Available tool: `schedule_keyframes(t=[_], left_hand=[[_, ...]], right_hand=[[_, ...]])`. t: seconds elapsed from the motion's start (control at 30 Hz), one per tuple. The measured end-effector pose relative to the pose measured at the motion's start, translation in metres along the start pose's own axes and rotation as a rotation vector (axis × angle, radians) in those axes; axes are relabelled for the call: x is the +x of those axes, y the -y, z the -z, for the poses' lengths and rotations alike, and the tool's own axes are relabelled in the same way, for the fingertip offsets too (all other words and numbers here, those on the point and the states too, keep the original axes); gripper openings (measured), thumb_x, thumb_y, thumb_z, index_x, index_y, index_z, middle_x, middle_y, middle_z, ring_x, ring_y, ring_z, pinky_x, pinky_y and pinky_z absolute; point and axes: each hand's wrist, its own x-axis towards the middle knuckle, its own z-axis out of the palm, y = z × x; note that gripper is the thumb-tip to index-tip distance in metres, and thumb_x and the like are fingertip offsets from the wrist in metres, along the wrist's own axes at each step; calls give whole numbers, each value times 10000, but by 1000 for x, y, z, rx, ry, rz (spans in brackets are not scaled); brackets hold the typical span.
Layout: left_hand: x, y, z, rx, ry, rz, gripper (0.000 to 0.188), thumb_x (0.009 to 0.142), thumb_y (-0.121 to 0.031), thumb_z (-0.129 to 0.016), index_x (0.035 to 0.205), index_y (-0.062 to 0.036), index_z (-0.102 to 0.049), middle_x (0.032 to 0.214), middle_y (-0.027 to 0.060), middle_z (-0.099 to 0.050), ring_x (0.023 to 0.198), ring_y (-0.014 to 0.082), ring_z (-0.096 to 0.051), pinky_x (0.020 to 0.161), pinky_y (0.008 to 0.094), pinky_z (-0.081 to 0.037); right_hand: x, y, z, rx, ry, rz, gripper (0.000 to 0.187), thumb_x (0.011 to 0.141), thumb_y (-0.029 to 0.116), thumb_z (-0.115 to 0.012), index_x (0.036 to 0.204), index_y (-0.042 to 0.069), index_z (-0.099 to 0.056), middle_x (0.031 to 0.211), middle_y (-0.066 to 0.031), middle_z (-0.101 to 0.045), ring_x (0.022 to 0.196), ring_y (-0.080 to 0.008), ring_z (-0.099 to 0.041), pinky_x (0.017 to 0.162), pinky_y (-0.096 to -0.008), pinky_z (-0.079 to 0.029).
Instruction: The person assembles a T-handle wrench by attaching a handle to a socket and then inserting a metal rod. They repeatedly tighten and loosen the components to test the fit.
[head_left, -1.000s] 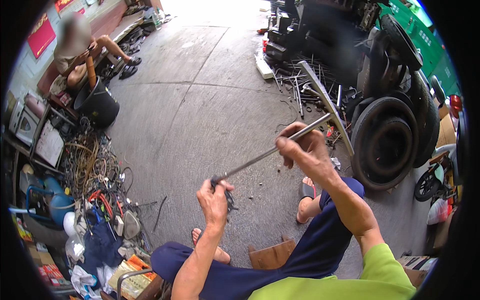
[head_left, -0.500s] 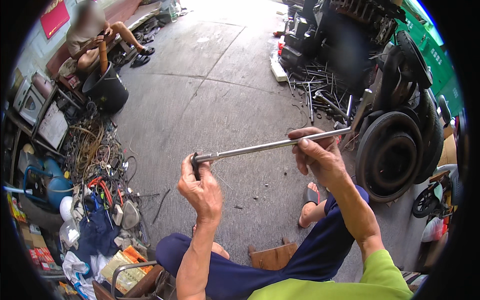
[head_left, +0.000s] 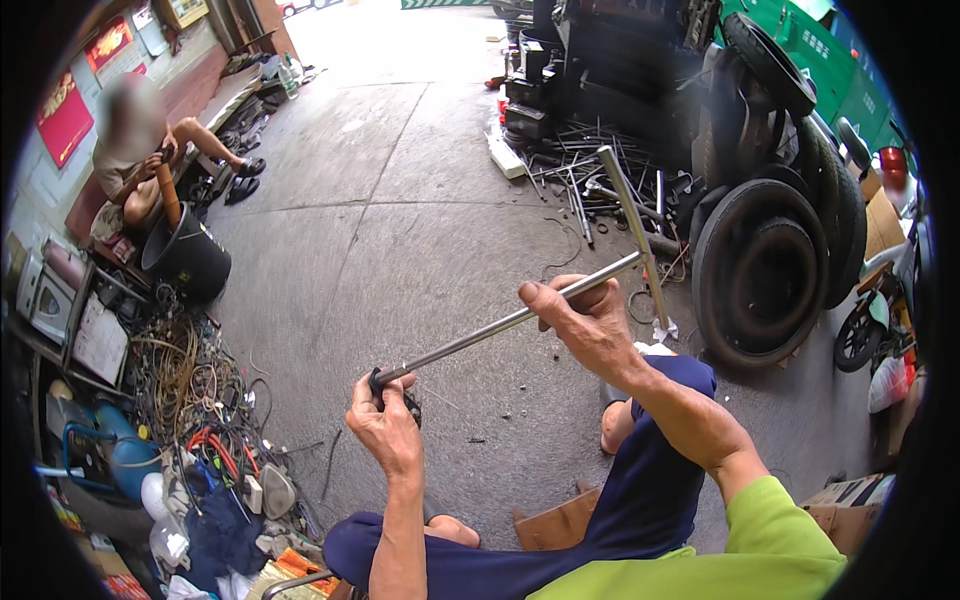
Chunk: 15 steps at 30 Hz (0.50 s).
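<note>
A long silver T-handle wrench slants across the view in front of me, with its crossbar at the upper right end. My right hand is closed around the shaft below the crossbar, the thumb lying along it. At the lower left end, my left hand pinches a small black part against the wrench tip. Fingers hide much of that part, so its kind cannot be made out.
Metal rods and tools lie heaped at the far right, beside stacked tyres. Cables and clutter fill the left side. A seated person is by a black bucket. Between my legs stands a wooden stool.
The wrench has turned, so its crossbar now shows full length. My right hand has shifted its grip on the shaft, and my view has swung toward the right.
</note>
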Motion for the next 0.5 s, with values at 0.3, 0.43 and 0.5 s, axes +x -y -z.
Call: schedule_keyframes(t=[0.3,0.43,0.5], left_hand=[[-3,5,-4,1,36,14,114,874,-8,-544,839,33,-645,743,66,-687,670,93,-569,640,259,-450],[-2,6,-8,-24,38,7,116,874,-5,-544,833,34,-646,747,77,-688,683,110,-586,673,274,-470],[-1,7,-8,3,30,18,116,875,-4,-544,832,35,-645,746,80,-687,679,115,-587,677,277,-474]], right_hand=[[5,0,9,9,112,-164,371,881,393,-680,734,53,-645,524,26,-507,487,-52,-435,437,-238,-306],[6,-10,13,37,187,-128,406,831,411,-728,931,26,-648,574,-7,-564,464,-66,-522,390,-200,-408],[5,-4,14,132,211,-134,395,839,384,-724,951,14,-642,609,-18,-583,484,-69,-541,403,-198,-433]])
